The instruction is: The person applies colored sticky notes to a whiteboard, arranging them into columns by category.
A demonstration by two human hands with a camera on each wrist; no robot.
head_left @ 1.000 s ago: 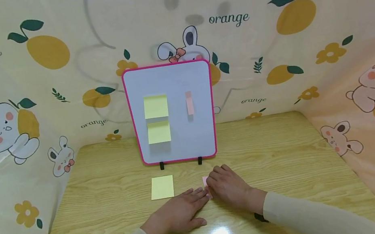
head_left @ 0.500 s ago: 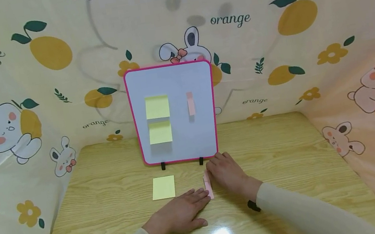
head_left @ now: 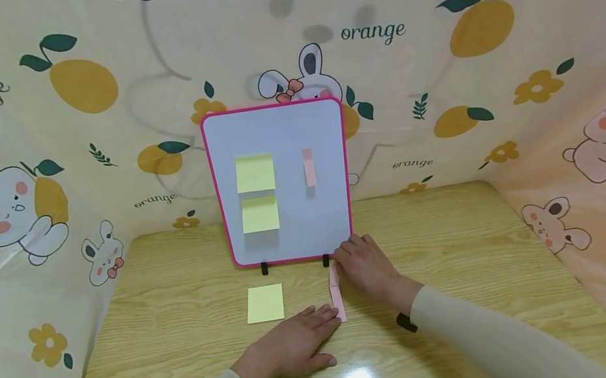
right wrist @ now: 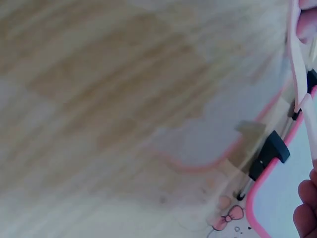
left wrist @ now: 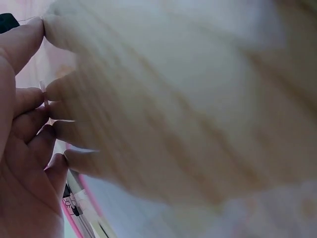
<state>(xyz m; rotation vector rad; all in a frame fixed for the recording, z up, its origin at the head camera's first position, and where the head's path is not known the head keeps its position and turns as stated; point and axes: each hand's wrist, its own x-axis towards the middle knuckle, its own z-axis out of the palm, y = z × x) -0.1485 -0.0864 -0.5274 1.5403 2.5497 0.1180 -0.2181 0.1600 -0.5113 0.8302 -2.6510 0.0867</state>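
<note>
A pad of narrow pink sticky notes (head_left: 339, 307) lies on the table in front of the whiteboard. My left hand (head_left: 295, 345) is flat on the table, its straight fingertips pressing the pad's near end. With curled fingers, my right hand (head_left: 368, 270) pinches the far end of a pink sticky note (right wrist: 297, 74), lifted and bent up from the pad. The pinching fingertips are partly hidden in the head view. A yellow sticky-note pad (head_left: 264, 304) lies to the left of the pink one. In the left wrist view, the fingers (left wrist: 37, 144) meet their reflection on the glossy tabletop.
Behind the pads stands a pink-edged whiteboard (head_left: 275, 124) on black feet (head_left: 265, 268). It bears two yellow notes (head_left: 255, 173), one above the other, and one pink strip (head_left: 309, 168) on the right. Patterned cloth (head_left: 410, 79) encloses the back and sides of the wooden table (head_left: 433, 221).
My right hand has moved away toward the whiteboard, raising the pink sticky note's far end off the pad. The left hand has stayed in place.
</note>
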